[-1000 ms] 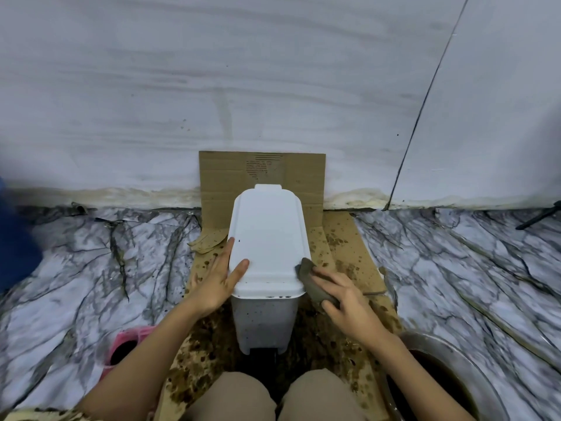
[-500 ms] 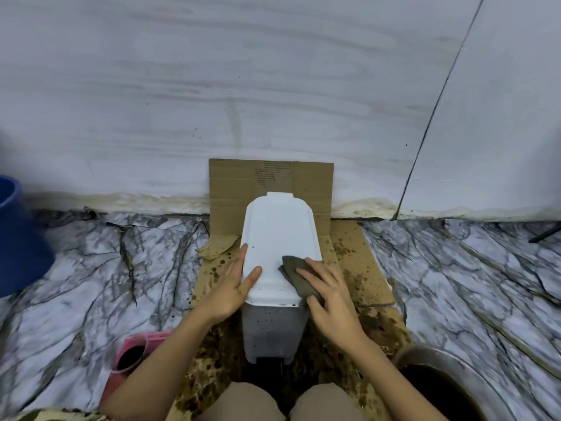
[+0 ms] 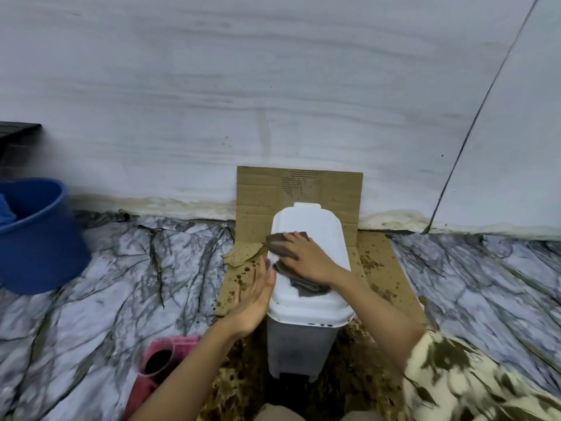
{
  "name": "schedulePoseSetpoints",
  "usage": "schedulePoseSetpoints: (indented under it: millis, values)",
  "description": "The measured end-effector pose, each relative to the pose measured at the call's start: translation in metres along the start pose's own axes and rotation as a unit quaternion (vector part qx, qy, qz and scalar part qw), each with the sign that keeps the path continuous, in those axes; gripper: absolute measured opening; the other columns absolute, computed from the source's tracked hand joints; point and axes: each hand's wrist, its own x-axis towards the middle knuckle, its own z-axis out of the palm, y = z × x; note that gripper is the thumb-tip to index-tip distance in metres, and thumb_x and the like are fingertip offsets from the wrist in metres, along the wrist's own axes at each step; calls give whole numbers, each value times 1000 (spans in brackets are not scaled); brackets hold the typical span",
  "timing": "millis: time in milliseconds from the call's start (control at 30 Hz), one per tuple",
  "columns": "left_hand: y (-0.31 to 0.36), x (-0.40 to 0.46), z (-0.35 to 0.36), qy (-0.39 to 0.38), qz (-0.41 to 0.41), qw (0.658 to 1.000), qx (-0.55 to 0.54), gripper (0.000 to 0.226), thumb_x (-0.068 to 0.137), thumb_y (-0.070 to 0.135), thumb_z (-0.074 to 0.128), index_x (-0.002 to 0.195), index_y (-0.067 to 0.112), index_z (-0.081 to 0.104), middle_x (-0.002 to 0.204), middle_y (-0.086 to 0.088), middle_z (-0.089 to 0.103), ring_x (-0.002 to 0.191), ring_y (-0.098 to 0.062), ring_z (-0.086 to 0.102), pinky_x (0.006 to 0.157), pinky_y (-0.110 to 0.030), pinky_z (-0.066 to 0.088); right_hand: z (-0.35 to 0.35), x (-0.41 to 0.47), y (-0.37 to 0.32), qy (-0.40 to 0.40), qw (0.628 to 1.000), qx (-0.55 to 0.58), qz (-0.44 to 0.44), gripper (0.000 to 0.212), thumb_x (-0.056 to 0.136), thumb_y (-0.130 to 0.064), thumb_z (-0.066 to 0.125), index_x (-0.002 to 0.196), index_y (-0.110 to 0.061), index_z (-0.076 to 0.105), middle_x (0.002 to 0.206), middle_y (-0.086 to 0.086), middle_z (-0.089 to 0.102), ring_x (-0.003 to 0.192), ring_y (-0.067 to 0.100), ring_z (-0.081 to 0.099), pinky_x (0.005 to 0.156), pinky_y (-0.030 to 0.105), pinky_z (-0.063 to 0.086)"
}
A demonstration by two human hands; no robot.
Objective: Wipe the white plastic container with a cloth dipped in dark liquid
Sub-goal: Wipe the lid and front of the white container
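Your right hand (image 3: 306, 256) lies flat, fingers spread, pressing the dark damp cloth (image 3: 287, 253) onto the lid of the white plastic container (image 3: 306, 299), which stands upright on stained cardboard (image 3: 379, 268) on the marble-patterned floor (image 3: 121, 284), close to the wall. Your left hand (image 3: 256, 296) is open, holding nothing, its palm against the container's left side just below the lid's rim. A pink cup (image 3: 154, 363) lies near your left forearm; a blue tub (image 3: 36, 235) stands well apart, far left.
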Motion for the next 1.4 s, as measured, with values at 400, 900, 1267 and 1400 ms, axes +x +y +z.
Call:
schedulePoseSetpoints:
  millis: [400,900,1267,1400]
  values:
    - [-6,15,11,23,12,997,-75,60,66,88,-13,123,74,-13,153,24,-14,142,-4,-18,117,-49,-12,21,-139,20,98,983,-113,-102,44,88,-26,42,127,-47,45,149,-15,33,140,10,23,108,36,19]
    - [5,3,4,6,-30,999,-11,54,89,63,-11,142,55,-12,158,17,-9,145,-12,-13,114,-46,-19,54,-163,21,300,900,-306,-80,56,73,-9,41,126,-25,51,122,10,45,99,29,47,77,40,32]
    - [6,7,7,26,-34,999,14,68,84,72,3,147,48,-5,159,19,0,147,-11,-2,114,-52,-13,70,-134,-13,343,906,-239,-72,45,79,-10,47,119,-29,56,117,5,48,93,23,48,73,35,34]
    - [7,8,9,28,-34,999,11,70,84,73,5,148,45,-5,159,18,-1,147,-11,-2,114,-52,-12,69,-170,20,347,920,-182,30,43,78,-13,44,117,-28,56,117,5,48,96,26,48,75,38,35]
